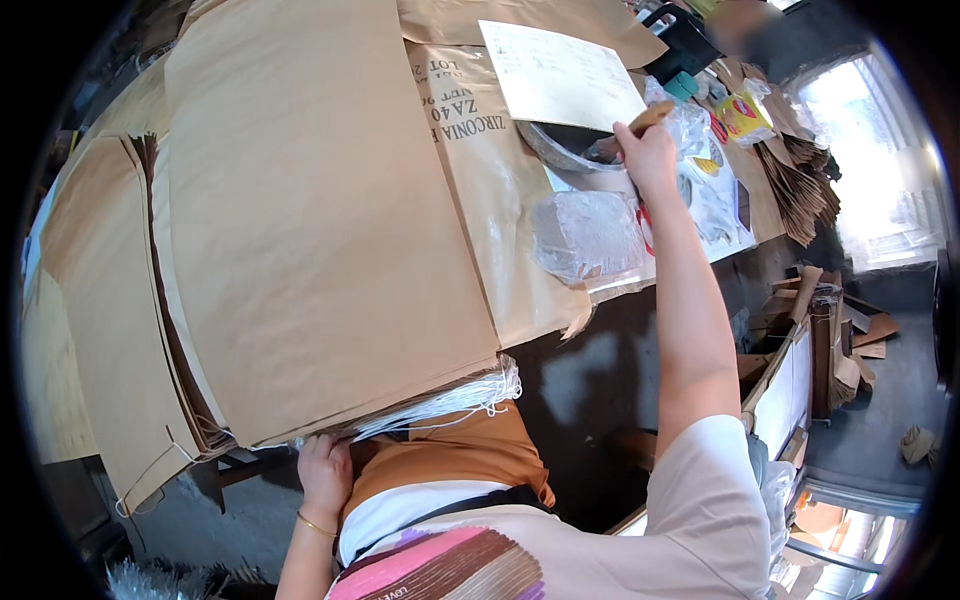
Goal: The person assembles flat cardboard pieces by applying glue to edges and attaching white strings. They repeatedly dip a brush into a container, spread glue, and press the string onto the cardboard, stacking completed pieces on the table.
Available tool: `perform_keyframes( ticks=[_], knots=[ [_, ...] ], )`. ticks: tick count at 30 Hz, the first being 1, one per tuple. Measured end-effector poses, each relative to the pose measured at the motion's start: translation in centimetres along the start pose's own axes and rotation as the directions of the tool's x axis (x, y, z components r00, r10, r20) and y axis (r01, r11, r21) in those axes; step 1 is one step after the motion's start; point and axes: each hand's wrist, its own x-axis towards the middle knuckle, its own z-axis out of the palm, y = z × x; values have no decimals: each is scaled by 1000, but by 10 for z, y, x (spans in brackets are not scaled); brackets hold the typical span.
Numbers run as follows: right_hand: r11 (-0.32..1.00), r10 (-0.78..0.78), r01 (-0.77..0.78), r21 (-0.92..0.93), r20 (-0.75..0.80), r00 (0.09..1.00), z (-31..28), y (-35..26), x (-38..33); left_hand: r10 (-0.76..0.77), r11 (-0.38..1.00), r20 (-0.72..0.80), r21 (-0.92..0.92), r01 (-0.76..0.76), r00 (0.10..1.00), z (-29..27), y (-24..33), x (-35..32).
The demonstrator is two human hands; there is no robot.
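Observation:
A stack of large brown kraft paper bags (320, 220) covers the left and middle of the table, with white strings (450, 400) hanging along its near edge. At that edge my left hand (325, 470) is closed, its fingertips partly hidden against the paper. My right hand (650, 158) reaches out to the far right, wrapped round the wooden handle of a brush (652, 115). The brush's lower end leans into a grey metal bowl (550, 150). A sheet of paper with handwriting (560, 75) covers part of the bowl.
A clear plastic-wrapped bundle (588, 235) lies by the bowl. Another stack of brown bags (120, 300) stands at the left. A yellow packet (745, 117), a teal cup (682, 86) and a black jug (680, 40) are at the back right. Cardboard pieces (830, 340) pile up beyond the table.

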Motion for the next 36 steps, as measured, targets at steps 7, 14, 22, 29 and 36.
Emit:
perform_keyframes(
  ticks=[7,14,22,29,36],
  knots=[
    [998,-59,57,-20,-102,993,-23,-39,10,-348,870,21,-365,332,937,-20,7,-35],
    [554,-486,234,799,82,870,-14,-132,-253,-167,982,-65,79,172,984,-70,7,-35],
    [391,-897,549,739,173,406,53,-242,-313,-163,942,-195,262,212,967,-103,-5,-19],
    [515,-839,521,680,275,470,54,-251,-324,-218,939,-142,241,247,966,-91,-15,-17],
    [655,-646,216,724,389,657,77,-239,-338,-215,939,-122,247,239,969,-86,-17,-13]
  ],
)
